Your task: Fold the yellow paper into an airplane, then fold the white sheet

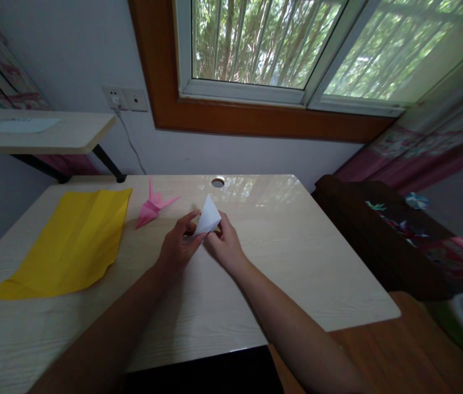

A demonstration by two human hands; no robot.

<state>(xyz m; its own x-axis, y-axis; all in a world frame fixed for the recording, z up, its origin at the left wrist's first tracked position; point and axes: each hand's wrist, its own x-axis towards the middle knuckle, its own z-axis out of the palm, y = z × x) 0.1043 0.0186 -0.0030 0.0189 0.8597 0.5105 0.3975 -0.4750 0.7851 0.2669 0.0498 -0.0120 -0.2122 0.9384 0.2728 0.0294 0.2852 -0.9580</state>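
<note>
We see both hands meeting over the middle of the pale wooden counter [297, 262], holding a folded white paper [207, 216] with its point raised, likely so that the lower edges can be pinched. The left hand [179, 246] and right hand [225, 243] close their fingers narrowly on the paper's lower corner from either side. A yellow sheet [71, 241] lies flat well to the left, and a pink paper crane [153, 207] rests near it, apart from the hands.
</note>
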